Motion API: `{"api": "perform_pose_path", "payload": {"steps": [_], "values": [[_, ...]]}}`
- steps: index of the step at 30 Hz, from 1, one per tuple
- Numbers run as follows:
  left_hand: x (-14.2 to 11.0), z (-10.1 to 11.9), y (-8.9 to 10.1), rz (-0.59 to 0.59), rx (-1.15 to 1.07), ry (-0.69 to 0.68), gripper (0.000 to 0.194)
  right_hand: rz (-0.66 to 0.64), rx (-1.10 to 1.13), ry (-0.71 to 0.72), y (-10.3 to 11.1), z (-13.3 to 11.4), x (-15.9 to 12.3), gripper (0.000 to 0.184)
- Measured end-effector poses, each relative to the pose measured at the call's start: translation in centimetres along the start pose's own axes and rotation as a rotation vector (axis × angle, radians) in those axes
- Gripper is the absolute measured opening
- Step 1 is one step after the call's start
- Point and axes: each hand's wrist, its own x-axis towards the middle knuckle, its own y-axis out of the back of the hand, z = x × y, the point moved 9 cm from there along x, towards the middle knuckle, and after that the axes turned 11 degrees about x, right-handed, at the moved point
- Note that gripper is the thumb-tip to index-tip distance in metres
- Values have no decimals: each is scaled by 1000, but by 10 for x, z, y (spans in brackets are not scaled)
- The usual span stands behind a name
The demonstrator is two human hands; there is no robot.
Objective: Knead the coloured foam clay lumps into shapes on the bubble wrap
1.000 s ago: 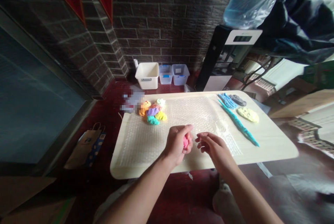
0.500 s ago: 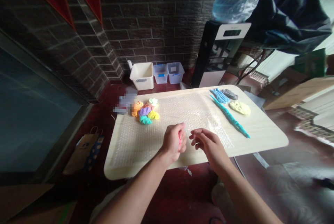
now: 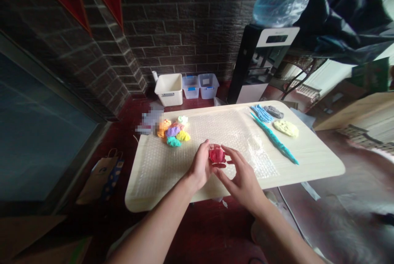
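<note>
A lump of red modelling clay (image 3: 217, 155) is held above the near part of the table. My left hand (image 3: 201, 165) cups it from the left, fingers curled beneath and behind it. From the right, my right hand (image 3: 241, 174) brings thumb and fingers around the same lump, touching its edge. Beyond my left hand lies a cluster of clay lumps: orange (image 3: 163, 128), purple (image 3: 172, 131), yellow (image 3: 184, 135), green (image 3: 174, 142) and pale white-green (image 3: 182, 119). A long teal clay roll (image 3: 275, 139) lies to the right of my hands.
Bubble wrap (image 3: 212, 126) covers much of the pale table (image 3: 320, 161). Blue (image 3: 261, 113), grey (image 3: 273, 111) and pale yellow clay (image 3: 286, 128) lie at the far right. Behind the table stand a white bin (image 3: 169, 89), clear boxes (image 3: 208, 87) and a water dispenser (image 3: 261, 63).
My left hand has opened from a fist, so the red clay now shows. My right hand has moved left and reached the clay. The view has shifted slightly.
</note>
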Motion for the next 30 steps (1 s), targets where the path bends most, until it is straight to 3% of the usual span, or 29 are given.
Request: {"api": "perform_pose_path", "payload": {"steps": [2,5,9,13,18,22,25,30], "values": [[-3,-4,-8,-86,-12,27,36,-39,-160,112,-6,-6,-1,58],[-8,-10,-16,-201,30,54,38,-88,-318,152,-10,-4,0,54],[-11,-20,-13,-246,195,131,55,-136,-382,90,0,0,6,46],[-12,-24,-7,-240,299,165,70,-221,-287,9,4,-3,6,28],[-12,-21,-9,-245,360,147,73,-37,-12,-161,17,15,6,22],[-7,-22,2,-155,412,165,66,193,521,-399,26,49,3,16],[-1,-26,10,-101,430,186,58,348,900,-498,29,61,2,19],[3,-31,13,-92,454,226,52,423,1069,-625,29,62,2,19]]}}
